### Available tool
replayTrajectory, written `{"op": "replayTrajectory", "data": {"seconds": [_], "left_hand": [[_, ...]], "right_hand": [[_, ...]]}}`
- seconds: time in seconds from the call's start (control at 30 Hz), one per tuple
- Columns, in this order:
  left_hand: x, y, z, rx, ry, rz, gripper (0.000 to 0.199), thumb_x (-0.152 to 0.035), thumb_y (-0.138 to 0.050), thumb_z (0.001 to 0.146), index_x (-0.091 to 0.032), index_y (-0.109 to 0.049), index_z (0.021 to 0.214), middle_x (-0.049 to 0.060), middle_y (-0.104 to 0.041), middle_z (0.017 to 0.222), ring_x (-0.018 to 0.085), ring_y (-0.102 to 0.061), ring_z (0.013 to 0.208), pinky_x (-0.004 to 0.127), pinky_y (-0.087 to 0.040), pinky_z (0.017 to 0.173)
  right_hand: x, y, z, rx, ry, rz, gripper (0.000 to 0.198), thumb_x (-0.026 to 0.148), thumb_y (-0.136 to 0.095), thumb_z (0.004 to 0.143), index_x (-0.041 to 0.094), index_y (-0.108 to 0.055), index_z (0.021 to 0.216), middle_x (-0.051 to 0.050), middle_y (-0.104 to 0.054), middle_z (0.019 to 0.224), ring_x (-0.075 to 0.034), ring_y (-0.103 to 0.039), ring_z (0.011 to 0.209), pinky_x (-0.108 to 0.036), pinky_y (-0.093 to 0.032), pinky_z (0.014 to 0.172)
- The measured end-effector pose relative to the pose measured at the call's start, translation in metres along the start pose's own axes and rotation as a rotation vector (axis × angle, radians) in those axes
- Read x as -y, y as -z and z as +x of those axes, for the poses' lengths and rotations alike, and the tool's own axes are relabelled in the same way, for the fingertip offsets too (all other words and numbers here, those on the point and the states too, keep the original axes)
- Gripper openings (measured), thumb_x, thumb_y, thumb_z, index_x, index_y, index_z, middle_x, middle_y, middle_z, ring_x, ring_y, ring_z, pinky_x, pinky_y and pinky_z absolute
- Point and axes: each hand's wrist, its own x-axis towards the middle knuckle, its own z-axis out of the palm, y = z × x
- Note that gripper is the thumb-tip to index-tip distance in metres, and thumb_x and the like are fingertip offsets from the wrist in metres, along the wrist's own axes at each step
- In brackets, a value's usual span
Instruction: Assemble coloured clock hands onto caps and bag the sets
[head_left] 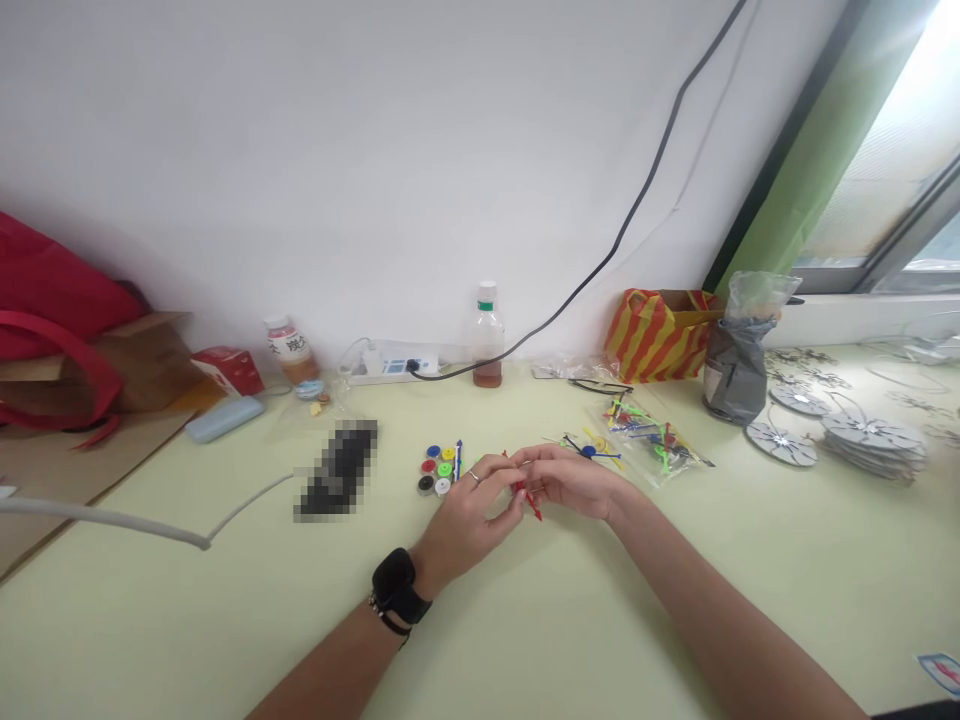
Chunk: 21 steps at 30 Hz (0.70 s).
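Observation:
Both hands meet over the table around a slim red plastic arrow (535,508). My left hand (478,510) has its fingers closed on it from the left. My right hand (566,482) curls round it from the other side, its fingertips touching those of the left. Fingers hide the middle of the arrow. Just left of the hands lie several small round coloured discs (445,469), with a blue arrow (459,456) beside them. Right of the hands, a blue piece with crossing arrows (590,452) rests close to a clear bag of coloured plastic parts (660,447).
Behind stand a bottle (487,345), a power strip (397,362) and a striped bag (660,330). A black cable (626,225) crosses the wall. Grey disc stacks (874,440) lie right. Leftward are a blue case (225,418), a labelled bottle (292,350) and a pixelated dark object (341,470).

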Motion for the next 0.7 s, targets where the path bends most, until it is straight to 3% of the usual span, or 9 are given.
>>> {"op": "replayTrajectory", "data": {"seconds": [0.17,0.37,0.43,0.57,0.7], "left_hand": [[0.002,0.0,0.001,0.014,0.015,0.042,0.013,-0.017,-0.057,0.097,-0.024,-0.067,0.102,0.005,-0.07,0.099,0.019,-0.066,0.095,0.035,-0.056,0.087],[0.007,-0.002,-0.002,0.099,0.118,-0.058,0.01,-0.016,-0.057,0.096,-0.023,-0.064,0.096,0.003,-0.069,0.093,0.018,-0.066,0.088,0.033,-0.054,0.082],[0.008,-0.002,-0.004,0.129,0.16,-0.057,0.008,-0.017,-0.059,0.095,-0.023,-0.062,0.09,0.001,-0.068,0.088,0.017,-0.065,0.084,0.032,-0.054,0.08],[0.006,-0.001,-0.004,0.254,0.181,-0.054,0.006,-0.022,-0.06,0.096,-0.023,-0.062,0.09,0.001,-0.07,0.091,0.018,-0.066,0.085,0.032,-0.054,0.08],[0.003,0.0,-0.002,0.307,0.109,0.069,0.01,-0.018,-0.064,0.091,-0.026,-0.068,0.094,0.002,-0.073,0.09,0.022,-0.067,0.09,0.038,-0.054,0.084]], "right_hand": [[0.0,0.002,-0.002,0.07,0.008,-0.058,0.015,0.023,-0.07,0.075,0.019,-0.063,0.087,0.001,-0.065,0.077,-0.013,-0.061,0.071,-0.027,-0.048,0.073],[-0.003,-0.005,0.0,-0.014,0.037,-0.303,0.008,0.02,-0.056,0.077,0.021,-0.054,0.085,0.007,-0.05,0.066,-0.009,-0.039,0.054,-0.022,-0.033,0.055],[-0.005,-0.001,0.003,-0.155,0.105,-0.468,0.008,0.02,-0.05,0.081,0.022,-0.054,0.087,0.006,-0.049,0.067,-0.01,-0.039,0.056,-0.022,-0.031,0.054],[-0.013,0.021,0.009,-0.591,0.268,-0.94,0.017,0.016,-0.048,0.084,0.021,-0.058,0.097,0.005,-0.052,0.066,-0.014,-0.048,0.062,-0.026,-0.033,0.061],[-0.023,0.037,0.011,-0.724,0.198,-1.25,0.02,0.01,-0.055,0.084,0.019,-0.062,0.101,-0.001,-0.062,0.071,-0.018,-0.056,0.068,-0.027,-0.032,0.062]]}}
